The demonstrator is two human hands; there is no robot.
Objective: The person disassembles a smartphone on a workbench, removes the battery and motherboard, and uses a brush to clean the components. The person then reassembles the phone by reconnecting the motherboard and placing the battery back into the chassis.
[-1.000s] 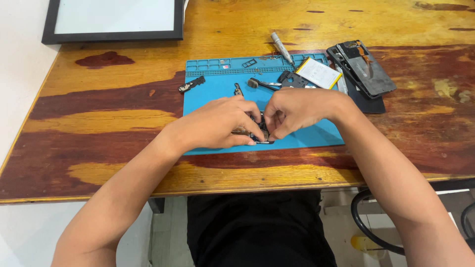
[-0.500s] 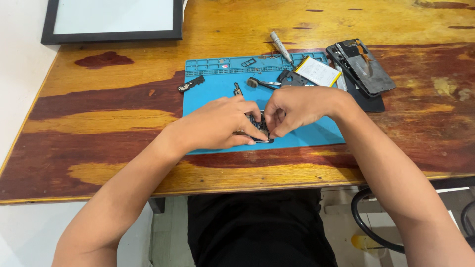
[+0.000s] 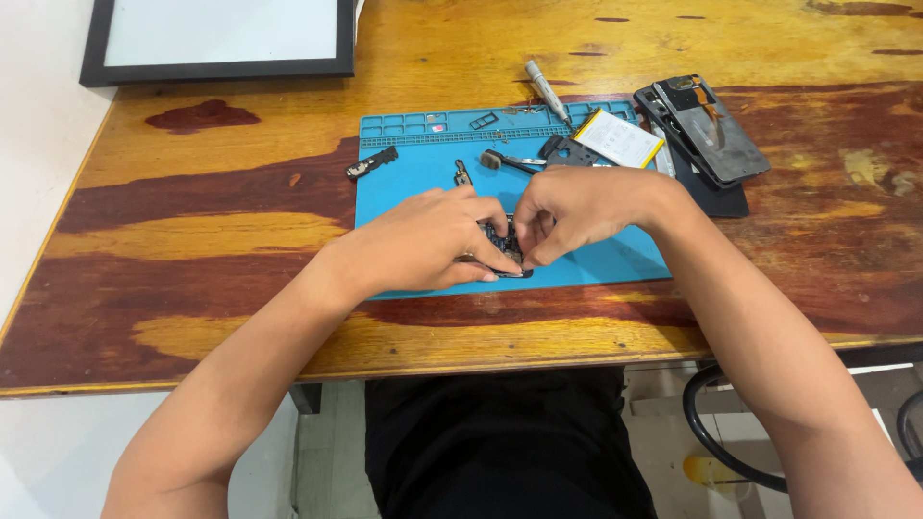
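Wooden table (image 3: 192, 240) carries a blue work mat (image 3: 413, 183). A black-framed panel (image 3: 221, 38) lies at the far left corner. An opened phone (image 3: 707, 130) rests right of the mat. Left hand (image 3: 433, 245) and right hand (image 3: 577, 207) both pinch a small dark circuit part (image 3: 502, 242) at the mat's near edge, fingers closed on it.

1. Setting: small electronics repair bench.
2. Evidence: blue silicone repair mat (image 3: 413, 192) with parts compartments on a worn wooden table (image 3: 192, 288).
3. Further evidence: opened phone (image 3: 710, 130), loose battery (image 3: 618, 137), screwdriver (image 3: 546, 89), scattered small components.
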